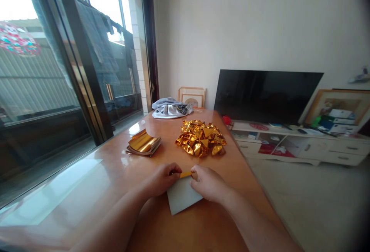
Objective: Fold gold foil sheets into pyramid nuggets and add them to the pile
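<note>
A sheet of gold foil paper (185, 195) lies on the table with its pale back facing up. Its far edge is folded over, so a narrow gold strip shows. My left hand (165, 178) pinches that folded edge at its left end. At the other end, my right hand (208, 182) grips the same edge, thumb toward me. Beyond my hands sits a heap of folded gold foil pieces (202, 137). Left of the heap is a stack of flat gold foil sheets (143, 144), the top one curling up.
The glossy wooden table (115, 182) has its right edge beside my right forearm. Grey cloth (170, 108) is bundled at the far end. A television (267, 95) stands on a low white cabinet (312, 147) beyond the table. Glass sliding doors (78, 70) run along the left.
</note>
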`<state>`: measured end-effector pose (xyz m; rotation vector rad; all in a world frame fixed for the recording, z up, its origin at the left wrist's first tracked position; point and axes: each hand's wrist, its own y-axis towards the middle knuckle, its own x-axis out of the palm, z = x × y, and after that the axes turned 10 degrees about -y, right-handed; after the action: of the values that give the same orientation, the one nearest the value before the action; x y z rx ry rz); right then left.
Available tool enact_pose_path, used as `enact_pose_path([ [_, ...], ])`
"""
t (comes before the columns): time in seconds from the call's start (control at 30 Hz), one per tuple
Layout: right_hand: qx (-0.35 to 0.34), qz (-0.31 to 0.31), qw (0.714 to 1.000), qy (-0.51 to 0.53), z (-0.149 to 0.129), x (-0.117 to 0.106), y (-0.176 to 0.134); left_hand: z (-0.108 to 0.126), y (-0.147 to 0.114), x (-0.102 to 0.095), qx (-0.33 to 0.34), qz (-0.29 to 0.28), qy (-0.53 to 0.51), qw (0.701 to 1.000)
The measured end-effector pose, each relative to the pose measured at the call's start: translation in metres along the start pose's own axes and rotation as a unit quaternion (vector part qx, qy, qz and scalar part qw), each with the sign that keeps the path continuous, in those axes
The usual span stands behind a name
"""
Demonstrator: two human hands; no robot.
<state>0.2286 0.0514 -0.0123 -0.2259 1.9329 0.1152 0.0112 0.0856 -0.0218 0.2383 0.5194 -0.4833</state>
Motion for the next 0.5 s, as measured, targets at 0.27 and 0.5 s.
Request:
enact_pose_path([
  [0.27, 0.013, 0.055, 0.998, -0.029, 0.004, -0.001, -0.003, 0.000, -0.002, -0.003, 0.051, -0.006, 0.009, 0.999],
  [0.5, -0.082, 0.051, 0.991, -0.097, -0.006, -0.009, -0.007, -0.006, 0.000, 0.000, 0.070, 0.006, 0.019, 0.997],
])
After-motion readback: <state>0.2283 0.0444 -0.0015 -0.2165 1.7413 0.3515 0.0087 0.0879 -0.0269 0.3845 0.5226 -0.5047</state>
